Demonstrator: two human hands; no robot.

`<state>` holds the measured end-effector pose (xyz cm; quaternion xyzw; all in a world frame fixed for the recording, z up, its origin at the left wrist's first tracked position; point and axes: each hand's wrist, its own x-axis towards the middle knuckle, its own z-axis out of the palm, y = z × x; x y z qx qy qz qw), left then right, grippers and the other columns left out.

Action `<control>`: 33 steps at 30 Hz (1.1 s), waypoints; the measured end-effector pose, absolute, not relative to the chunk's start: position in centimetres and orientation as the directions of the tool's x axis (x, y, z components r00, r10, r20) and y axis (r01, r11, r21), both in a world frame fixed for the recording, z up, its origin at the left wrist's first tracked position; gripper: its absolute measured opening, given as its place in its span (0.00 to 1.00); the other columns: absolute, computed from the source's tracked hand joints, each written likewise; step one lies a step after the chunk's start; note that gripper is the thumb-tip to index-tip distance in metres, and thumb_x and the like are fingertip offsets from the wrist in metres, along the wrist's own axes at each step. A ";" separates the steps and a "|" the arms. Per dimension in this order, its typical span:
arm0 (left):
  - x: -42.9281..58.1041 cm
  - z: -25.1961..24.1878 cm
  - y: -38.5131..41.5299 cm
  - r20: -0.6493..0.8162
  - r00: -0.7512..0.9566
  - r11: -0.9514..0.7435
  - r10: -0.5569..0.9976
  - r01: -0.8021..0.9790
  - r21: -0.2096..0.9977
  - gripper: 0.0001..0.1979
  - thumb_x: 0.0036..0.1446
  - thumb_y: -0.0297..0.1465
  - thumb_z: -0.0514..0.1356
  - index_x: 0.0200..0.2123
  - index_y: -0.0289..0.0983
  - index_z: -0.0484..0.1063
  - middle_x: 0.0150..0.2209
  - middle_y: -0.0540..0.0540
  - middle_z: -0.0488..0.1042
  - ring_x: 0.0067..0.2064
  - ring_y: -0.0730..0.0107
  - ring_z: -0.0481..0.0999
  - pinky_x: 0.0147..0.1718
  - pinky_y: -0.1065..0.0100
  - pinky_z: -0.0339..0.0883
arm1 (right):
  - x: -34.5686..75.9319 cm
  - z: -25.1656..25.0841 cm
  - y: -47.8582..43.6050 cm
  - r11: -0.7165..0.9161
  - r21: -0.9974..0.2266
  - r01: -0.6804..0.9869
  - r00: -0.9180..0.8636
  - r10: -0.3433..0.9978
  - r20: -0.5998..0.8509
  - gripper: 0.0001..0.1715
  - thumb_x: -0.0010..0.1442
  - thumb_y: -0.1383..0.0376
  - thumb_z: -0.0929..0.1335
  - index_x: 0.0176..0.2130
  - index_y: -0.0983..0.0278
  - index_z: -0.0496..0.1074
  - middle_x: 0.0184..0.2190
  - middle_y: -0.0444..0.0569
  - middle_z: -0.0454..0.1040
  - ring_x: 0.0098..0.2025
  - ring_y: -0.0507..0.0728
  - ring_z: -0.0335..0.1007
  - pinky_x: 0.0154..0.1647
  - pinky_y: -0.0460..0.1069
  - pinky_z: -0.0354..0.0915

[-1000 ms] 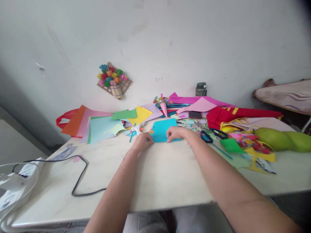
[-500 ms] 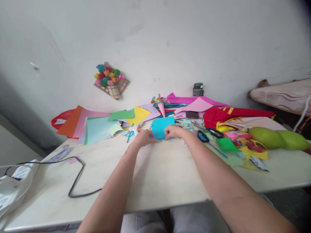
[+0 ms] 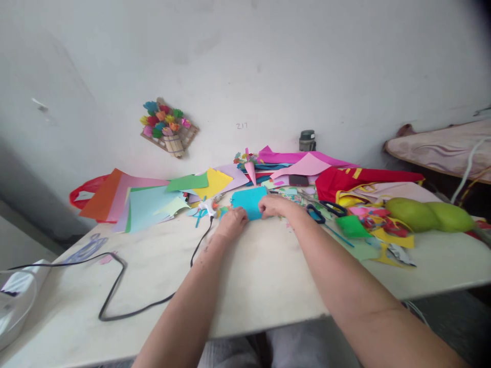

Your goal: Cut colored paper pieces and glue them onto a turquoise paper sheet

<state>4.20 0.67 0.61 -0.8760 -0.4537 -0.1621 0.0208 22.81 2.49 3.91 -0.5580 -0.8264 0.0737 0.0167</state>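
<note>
A blue sheet of paper lies on the pale table in front of me. At its lower left edge my left hand rests with its fingers bent together against the paper. My right hand is pinched closed on the paper's right edge. Just left of the paper is a white glue gun with a black cord. Blue-handled scissors lie to the right of my right hand.
Coloured sheets spread over the back left. Red fabric, a green piece and green mango-like objects are on the right. A black cord crosses the left side; a power strip sits at the far left.
My left hand has shifted toward my right hand, its fingers now more closed, uncovering the glue gun and its cord. The whole view has moved slightly, so the background appears further left.
</note>
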 end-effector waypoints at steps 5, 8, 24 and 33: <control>4.3 0.9 0.1 0.278 0.561 -0.582 0.780 0.813 -0.010 0.08 0.53 0.24 0.51 0.30 0.36 0.69 0.35 0.43 0.71 0.40 0.67 0.69 0.40 0.67 0.60 | 22.1 3.2 2.8 0.429 -0.069 0.901 -0.418 0.898 0.136 0.10 0.46 0.65 0.68 0.32 0.58 0.76 0.33 0.46 0.76 0.37 0.56 0.70 0.34 0.46 0.60; 4.3 0.6 0.2 0.289 0.536 -0.555 0.793 0.832 -0.019 0.07 0.53 0.24 0.52 0.31 0.37 0.69 0.36 0.44 0.71 0.41 0.66 0.69 0.40 0.68 0.60 | 22.2 2.9 3.0 0.422 -0.108 0.900 -0.416 0.906 0.078 0.10 0.46 0.63 0.69 0.32 0.57 0.77 0.33 0.45 0.76 0.37 0.56 0.70 0.34 0.45 0.60; 4.0 -1.0 1.8 0.322 0.358 -0.466 0.876 0.799 0.379 0.10 0.47 0.39 0.60 0.29 0.39 0.72 0.31 0.50 0.72 0.33 0.72 0.69 0.30 0.72 0.60 | 23.4 2.0 3.6 0.352 -0.429 0.832 -0.429 0.898 -0.094 0.11 0.45 0.63 0.70 0.32 0.65 0.76 0.26 0.43 0.74 0.26 0.49 0.65 0.22 0.42 0.56; 4.4 -0.7 1.6 0.275 0.293 -0.395 0.916 0.784 0.480 0.09 0.46 0.38 0.60 0.28 0.39 0.73 0.30 0.51 0.73 0.31 0.72 0.69 0.28 0.73 0.57 | 23.3 0.7 2.9 0.423 -0.371 0.826 -0.399 0.906 0.144 0.09 0.46 0.59 0.70 0.31 0.59 0.76 0.34 0.41 0.76 0.37 0.53 0.68 0.36 0.44 0.58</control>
